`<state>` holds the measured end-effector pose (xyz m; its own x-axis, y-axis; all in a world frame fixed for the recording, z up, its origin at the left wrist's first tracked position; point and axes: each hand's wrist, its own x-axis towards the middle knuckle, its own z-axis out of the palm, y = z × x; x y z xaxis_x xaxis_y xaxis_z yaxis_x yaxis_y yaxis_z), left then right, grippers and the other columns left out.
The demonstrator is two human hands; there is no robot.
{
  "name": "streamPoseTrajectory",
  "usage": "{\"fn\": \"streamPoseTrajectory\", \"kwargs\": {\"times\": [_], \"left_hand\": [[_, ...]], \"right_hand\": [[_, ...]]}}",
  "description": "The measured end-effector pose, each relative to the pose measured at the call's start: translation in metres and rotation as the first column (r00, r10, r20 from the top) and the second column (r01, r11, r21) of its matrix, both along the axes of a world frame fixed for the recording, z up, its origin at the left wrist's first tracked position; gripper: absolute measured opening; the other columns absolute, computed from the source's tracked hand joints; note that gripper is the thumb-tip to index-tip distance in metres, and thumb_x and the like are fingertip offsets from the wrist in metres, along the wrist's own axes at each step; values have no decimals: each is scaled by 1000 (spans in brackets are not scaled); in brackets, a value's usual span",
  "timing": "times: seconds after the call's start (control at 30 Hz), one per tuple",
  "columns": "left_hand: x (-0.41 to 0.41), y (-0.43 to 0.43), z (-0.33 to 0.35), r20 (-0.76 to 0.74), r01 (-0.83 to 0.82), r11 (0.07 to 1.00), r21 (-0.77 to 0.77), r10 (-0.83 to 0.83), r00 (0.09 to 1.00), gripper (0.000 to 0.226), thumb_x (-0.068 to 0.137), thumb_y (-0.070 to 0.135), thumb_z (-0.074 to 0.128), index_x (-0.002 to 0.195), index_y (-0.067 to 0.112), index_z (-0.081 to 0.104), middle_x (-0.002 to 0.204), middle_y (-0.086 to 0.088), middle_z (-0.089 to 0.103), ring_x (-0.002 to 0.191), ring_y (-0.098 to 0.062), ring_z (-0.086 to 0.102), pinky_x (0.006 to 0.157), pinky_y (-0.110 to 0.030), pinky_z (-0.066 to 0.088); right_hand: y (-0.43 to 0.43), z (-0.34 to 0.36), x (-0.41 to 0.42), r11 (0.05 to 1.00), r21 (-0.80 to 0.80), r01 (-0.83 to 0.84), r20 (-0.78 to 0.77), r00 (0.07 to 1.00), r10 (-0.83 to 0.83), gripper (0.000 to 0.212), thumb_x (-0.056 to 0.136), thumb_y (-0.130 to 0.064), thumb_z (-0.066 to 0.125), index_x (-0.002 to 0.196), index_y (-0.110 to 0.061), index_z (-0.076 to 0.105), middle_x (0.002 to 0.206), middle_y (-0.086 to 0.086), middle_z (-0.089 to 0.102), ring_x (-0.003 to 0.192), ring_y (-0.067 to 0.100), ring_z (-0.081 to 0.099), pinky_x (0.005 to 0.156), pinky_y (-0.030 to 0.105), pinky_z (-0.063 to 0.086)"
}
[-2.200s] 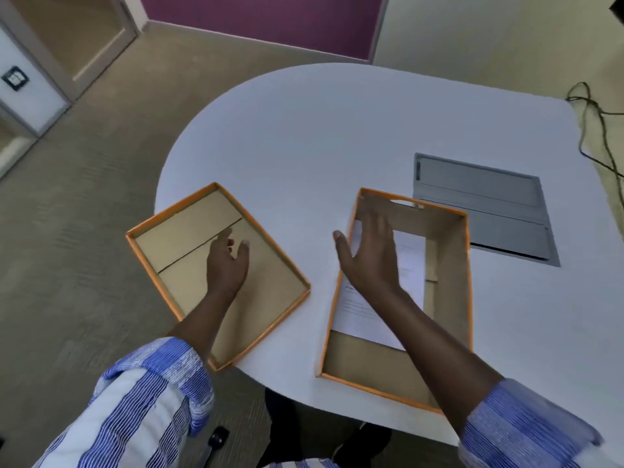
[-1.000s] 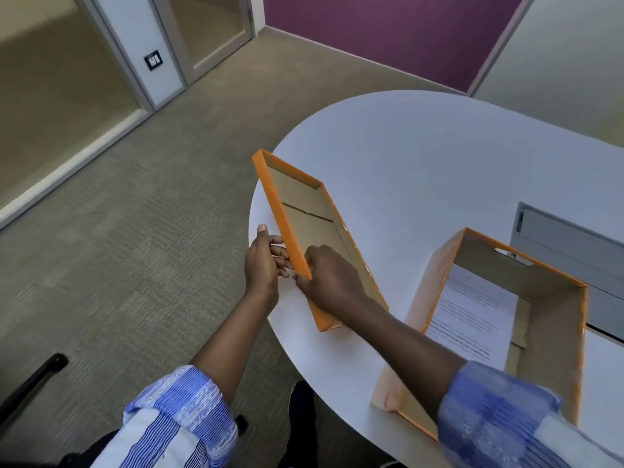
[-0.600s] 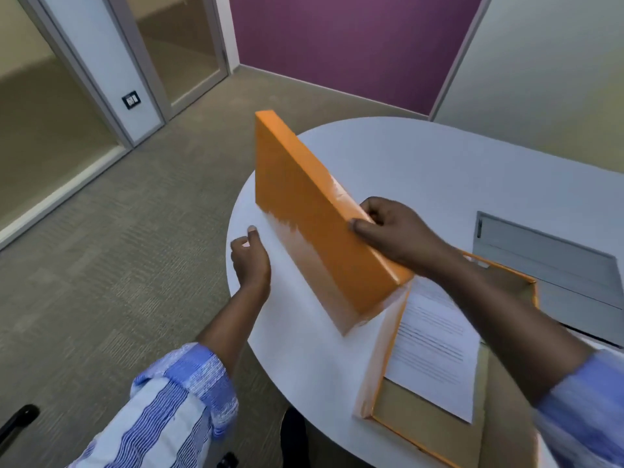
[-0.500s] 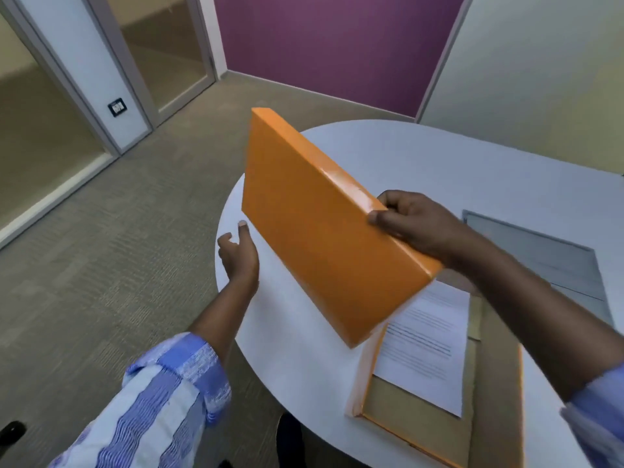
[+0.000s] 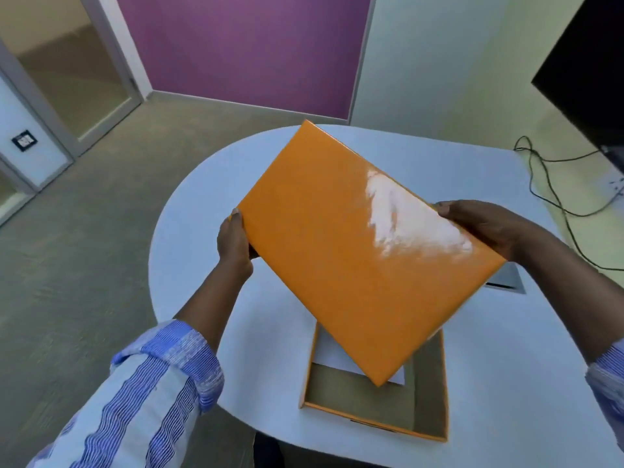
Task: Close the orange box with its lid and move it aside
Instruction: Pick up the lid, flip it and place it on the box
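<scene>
The orange lid (image 5: 347, 251) hangs in the air with its glossy top towards me, tilted and turned at an angle over the box. My left hand (image 5: 233, 238) grips its left edge and my right hand (image 5: 486, 224) grips its right edge. Below it the open orange box (image 5: 429, 430) rests near the table's front edge. A white paper sheet (image 5: 329, 358) lies inside, mostly hidden by the lid. The lid's lowest corner hovers over the box's middle.
The white rounded table (image 5: 202, 211) drops off to carpet on the left and front. A grey hatch panel (image 5: 506, 282) is set in the tabletop behind the box. Black cables (image 5: 553, 184) and a dark screen (image 5: 594, 69) are at the right.
The lid has swung from standing on edge at the left to a flatter pose over the box. My left hand, open before, now grips the lid's left edge.
</scene>
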<state>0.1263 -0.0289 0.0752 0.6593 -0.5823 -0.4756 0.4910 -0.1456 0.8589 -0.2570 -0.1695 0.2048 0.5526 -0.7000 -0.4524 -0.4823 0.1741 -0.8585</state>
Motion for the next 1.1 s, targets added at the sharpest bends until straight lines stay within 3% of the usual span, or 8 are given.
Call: {"fn": "streamPoseTrajectory", "kwargs": {"times": [0.13,0.27,0.4,0.53,0.7,0.83,1.0,1.1], "left_hand": [[-41,-15,-3,64,64,996,57,-68,996,36,102,48,49,117,17,61,101,-10,61,83,-26,59,73,-44,56],[-79,-28,0,57,75,994,76,-79,995,32,104,43,47,90,16,57,81,-5,51,74,-22,50,64,-34,48],[-106,-34,9,38,143,989,30,-144,989,35,104,46,44,100,14,58,88,-7,55,79,-24,53,70,-36,48],[-134,-27,10,29,354,934,36,-355,934,30,103,47,45,92,24,60,94,-10,67,79,-28,66,70,-39,58],[-159,-22,-5,226,469,857,215,-511,829,52,99,52,53,142,23,54,136,-8,64,114,-30,66,98,-50,57],[-148,-24,-5,280,475,849,232,-526,803,55,97,48,60,146,23,53,140,-9,63,116,-32,66,101,-55,55],[-126,-25,-8,178,562,802,204,-595,784,44,95,41,67,136,23,63,118,-5,74,88,-15,75,75,-36,64],[-131,-21,-11,268,584,770,259,-638,722,48,94,48,65,137,26,61,107,10,71,71,3,68,51,-16,52]], "right_hand": [[3,-6,-47,990,-129,48,-305,948,-86,50,90,-62,60,112,-20,76,105,11,79,93,35,76,86,51,60],[16,-35,-73,983,-156,96,-404,902,-152,55,88,-74,52,106,-28,77,104,1,78,92,26,76,84,45,60],[35,-73,-90,955,-100,278,-281,913,-295,56,85,-77,51,111,-32,72,107,2,77,97,27,74,89,48,58],[61,-99,-92,879,-42,476,-123,870,-477,39,88,-73,50,98,-40,67,113,-3,73,92,19,71,71,34,53],[110,-128,-77,768,60,638,-53,770,-635,59,90,-73,47,123,-27,60,113,6,71,102,33,69,94,54,54],[158,-141,-66,720,226,656,51,730,-681,53,88,-70,53,120,-29,62,111,4,78,101,29,75,90,52,58],[156,-136,-59,688,197,698,106,683,-723,46,89,-67,51,112,-30,65,108,7,77,100,26,74,84,44,58],[137,-131,-53,617,208,759,88,613,-785,39,95,-57,56,117,-26,65,112,6,74,103,27,71,81,42,59]]}}
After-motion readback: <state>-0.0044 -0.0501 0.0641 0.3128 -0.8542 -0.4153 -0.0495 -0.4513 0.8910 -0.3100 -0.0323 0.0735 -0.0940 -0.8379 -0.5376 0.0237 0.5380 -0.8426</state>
